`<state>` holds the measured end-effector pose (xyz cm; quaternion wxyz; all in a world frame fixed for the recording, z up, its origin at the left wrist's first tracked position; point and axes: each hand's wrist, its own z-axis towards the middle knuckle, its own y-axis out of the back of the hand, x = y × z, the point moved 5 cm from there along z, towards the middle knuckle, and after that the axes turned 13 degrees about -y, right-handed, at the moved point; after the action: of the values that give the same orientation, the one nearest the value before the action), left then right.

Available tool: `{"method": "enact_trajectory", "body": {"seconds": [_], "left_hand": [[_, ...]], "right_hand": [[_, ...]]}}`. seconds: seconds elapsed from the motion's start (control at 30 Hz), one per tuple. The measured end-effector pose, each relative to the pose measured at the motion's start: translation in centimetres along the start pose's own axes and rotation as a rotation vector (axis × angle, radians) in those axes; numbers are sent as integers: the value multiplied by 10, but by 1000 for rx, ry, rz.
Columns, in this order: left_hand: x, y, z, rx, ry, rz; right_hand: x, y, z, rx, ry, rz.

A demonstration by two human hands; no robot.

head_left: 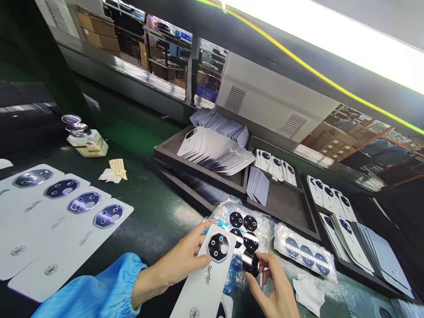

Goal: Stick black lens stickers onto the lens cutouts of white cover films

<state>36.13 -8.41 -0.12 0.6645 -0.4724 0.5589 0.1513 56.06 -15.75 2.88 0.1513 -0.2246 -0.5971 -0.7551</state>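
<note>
My left hand (183, 258) is closed on a white phone back cover (202, 289) with a black octagonal camera plate near its top and dark lettering below. Between the thumb and fingers of my right hand (276, 285) is a dark, shiny camera lens cover (250, 264). It sits just right of the phone back cover, over a plastic bag (263, 225). More black lens covers (236, 219) lie on that bag. Part of another white back cover (227, 304) shows beneath the held one.
Large white back covers (69, 229) overlap at the left. Dark trays (285, 207) of back covers stand behind and right. Wrapped lens covers (306, 254) and a crumpled white paper (308, 293) lie to the right. A white box with metal lids (88, 143) stands far left.
</note>
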Motion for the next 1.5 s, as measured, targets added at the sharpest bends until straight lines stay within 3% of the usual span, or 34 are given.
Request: {"method": "enact_trajectory", "body": {"seconds": [0.2,0.47,0.57,0.77,1.03,1.23,1.4,1.5], "left_hand": [[-4,-4,-6,30,13,11],[-6,-7,-15,72,13,104],[-3,-6,-17,82,7,108],[-8,-6,-15,83,-3,45],[-4,-6,-13,92,11,-11],[-9,-6,-14,93,-1,-17],[-6,-4,-14,97,-36,66],[-6,-1,-14,73,-70,174]], "right_hand": [[30,9,5,-27,80,2],[67,-12,9,62,191,-44],[67,-9,11,42,191,-56],[50,17,16,-157,45,-50],[41,15,18,-137,114,-118],[40,13,17,-148,91,-134],[36,12,16,-169,29,-119],[35,11,16,-147,72,-134]]}}
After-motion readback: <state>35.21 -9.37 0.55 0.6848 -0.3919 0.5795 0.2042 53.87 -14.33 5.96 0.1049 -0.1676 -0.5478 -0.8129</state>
